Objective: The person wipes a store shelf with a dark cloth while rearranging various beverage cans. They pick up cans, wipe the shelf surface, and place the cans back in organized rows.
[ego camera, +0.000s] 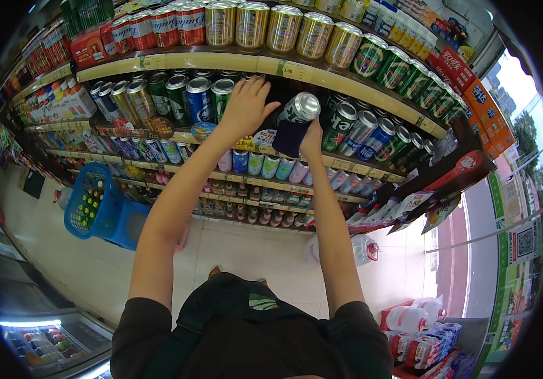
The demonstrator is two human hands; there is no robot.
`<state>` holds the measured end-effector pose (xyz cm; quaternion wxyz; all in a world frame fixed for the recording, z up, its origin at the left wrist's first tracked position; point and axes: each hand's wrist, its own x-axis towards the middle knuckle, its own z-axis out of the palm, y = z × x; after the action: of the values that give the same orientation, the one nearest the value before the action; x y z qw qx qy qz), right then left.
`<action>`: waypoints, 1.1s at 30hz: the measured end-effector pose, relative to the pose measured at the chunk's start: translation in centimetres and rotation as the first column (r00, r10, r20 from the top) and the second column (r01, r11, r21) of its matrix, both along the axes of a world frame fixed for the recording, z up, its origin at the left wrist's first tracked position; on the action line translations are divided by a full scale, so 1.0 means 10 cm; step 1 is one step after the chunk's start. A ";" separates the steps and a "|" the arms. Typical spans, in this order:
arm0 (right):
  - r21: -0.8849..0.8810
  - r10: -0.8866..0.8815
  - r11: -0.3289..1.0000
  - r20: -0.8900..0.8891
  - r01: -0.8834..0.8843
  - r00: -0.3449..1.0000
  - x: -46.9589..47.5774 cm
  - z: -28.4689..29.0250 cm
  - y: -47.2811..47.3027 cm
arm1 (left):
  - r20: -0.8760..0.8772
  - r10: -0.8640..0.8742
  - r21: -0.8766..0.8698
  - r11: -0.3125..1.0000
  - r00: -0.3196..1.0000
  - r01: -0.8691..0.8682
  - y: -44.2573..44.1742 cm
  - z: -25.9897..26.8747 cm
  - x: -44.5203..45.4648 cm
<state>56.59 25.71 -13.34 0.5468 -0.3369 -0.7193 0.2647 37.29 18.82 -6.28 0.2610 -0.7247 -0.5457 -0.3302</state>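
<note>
My right hand (313, 137) is at the second shelf, gripping a tilted green beer can (300, 110) with a silver top. A dark navy cloth (291, 138) hangs against the can's lower side, beside my fingers. My left hand (247, 105) reaches over the same shelf, fingers stretched forward and thumb out to the side. Its fingertips reach the silver top of a can (254, 76) at the back; whether they press on it is hard to tell. Just left of that hand stands a green can (223, 90), next to a blue can (200, 99). Right of the tilted can is another green can (342, 125).
Overhead, a shelf edge with price tags (295, 71) carries gold cans (283, 28). Smaller cans (271, 166) fill the shelf below. A blue plastic basket (92, 201) with yellow-capped bottles stands left. Large water bottles (363, 249) sit on the tiled floor (238, 246).
</note>
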 end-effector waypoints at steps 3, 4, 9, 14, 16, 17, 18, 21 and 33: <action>-0.020 -0.056 0.998 0.072 0.057 0.996 -0.12 -0.16 0.25 | -0.057 0.077 -0.055 0.995 0.995 -0.080 0.05 -0.13 -0.13; -0.043 -0.028 0.999 0.127 0.034 0.991 -0.13 -0.18 0.37 | -0.046 0.076 -0.100 0.992 0.996 -0.080 0.06 -0.16 -0.13; -0.092 -0.083 0.989 0.286 0.114 0.955 -0.37 -0.20 0.81 | 0.029 0.005 -0.087 0.996 1.000 -0.002 0.10 -0.21 -0.09; -0.067 -0.100 0.990 0.253 0.121 0.962 -0.69 -0.16 0.97 | 0.033 0.022 -0.110 0.994 0.999 -0.019 0.08 -0.20 -0.12; -0.143 -0.099 0.977 0.364 0.161 0.926 -0.70 -0.18 1.16 | 0.050 -0.013 -0.089 0.996 0.999 0.017 0.08 -0.18 -0.08; -0.179 -0.095 0.967 0.417 0.184 0.904 -0.71 -0.18 1.26 | 0.039 -0.010 -0.082 0.997 0.999 0.013 0.09 -0.15 -0.08; -0.264 -0.040 0.946 0.481 0.188 0.876 -0.75 -0.16 1.30 | 0.033 0.003 -0.080 0.997 0.999 0.000 0.08 -0.17 -0.08; -0.261 0.020 0.957 0.493 0.125 0.870 -0.89 -0.20 1.29 | 0.042 0.019 -0.076 0.997 0.999 -0.016 0.05 -0.19 -0.10; -0.190 0.077 0.973 -0.277 -0.134 0.958 -0.59 -0.71 1.11 | 0.085 -0.069 -0.075 0.994 0.994 0.075 0.06 -0.13 -0.06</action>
<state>50.71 36.76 -20.49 0.5859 -0.3141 -0.6243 0.4102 36.68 19.38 -7.55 0.1975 -0.7393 -0.5420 -0.3474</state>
